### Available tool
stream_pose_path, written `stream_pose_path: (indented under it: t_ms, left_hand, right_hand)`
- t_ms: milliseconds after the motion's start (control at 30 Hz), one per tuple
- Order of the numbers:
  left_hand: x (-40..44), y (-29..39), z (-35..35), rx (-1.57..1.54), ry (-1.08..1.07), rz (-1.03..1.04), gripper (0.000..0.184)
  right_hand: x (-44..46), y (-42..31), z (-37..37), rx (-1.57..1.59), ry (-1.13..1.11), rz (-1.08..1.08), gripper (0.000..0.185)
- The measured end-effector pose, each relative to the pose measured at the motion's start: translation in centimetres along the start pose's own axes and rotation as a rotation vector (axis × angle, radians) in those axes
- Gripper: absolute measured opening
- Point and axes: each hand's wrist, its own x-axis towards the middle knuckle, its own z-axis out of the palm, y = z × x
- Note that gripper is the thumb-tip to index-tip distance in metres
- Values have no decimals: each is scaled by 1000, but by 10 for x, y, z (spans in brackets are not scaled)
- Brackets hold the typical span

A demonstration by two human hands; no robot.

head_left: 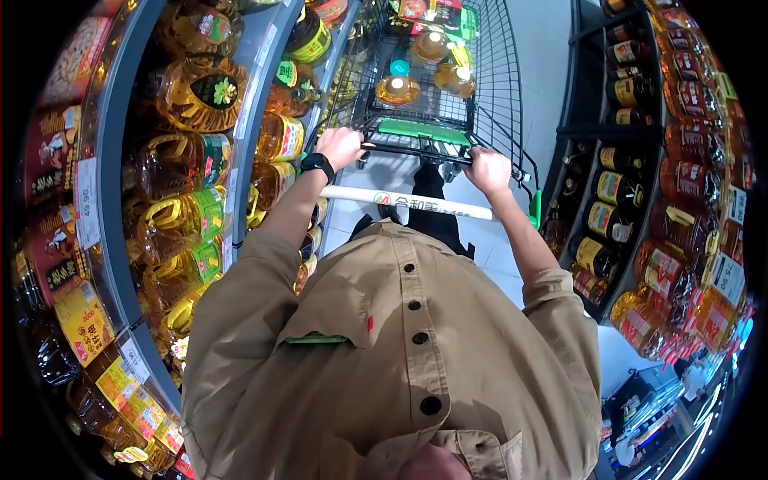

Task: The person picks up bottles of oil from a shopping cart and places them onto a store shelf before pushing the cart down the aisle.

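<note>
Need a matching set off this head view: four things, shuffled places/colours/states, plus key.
Things:
1. watch
2. shirt
3. cart
4. lettered bar

Places, colours, states:
A. tan, with dark buttons
B. white
C. on the left wrist
D. carrying bottles

Pairs: 1-C, 2-A, 3-D, 4-B

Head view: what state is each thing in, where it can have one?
Shopping cart, partly loaded.
Left hand, curled at the cart's black frame.
Right hand, curled at the same frame.
White handle, gripped by neither hand.
Teal-capped bottle, closed, inside the cart.
Watch, strapped on the left wrist.
Tan shirt, buttoned, sleeves up.
</note>
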Motion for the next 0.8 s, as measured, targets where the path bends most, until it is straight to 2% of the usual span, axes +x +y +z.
stream_pose_path:
  t_ms: [167,367,433,500,800]
  left_hand:
    - [38,1,-18,16,-137,-62,27]
    - [81,-4,-30,18,-165,-76,23]
    - [92,-5,-36,-15,-115,-61,24]
    - [104,-5,-42,-8,-164,-88,20]
    - [153,-11,-56,-28,-244,-144,27]
  right_hand:
    - [39,24,-10,-13,-54,-15,24]
    - [80,51,-13,62,-35,-46,27]
    - [93,54,-22,38,-67,-33,26]
    - [107,59,-26,37,-79,-29,25]
    - [153,87,-29,41,-72,-48,25]
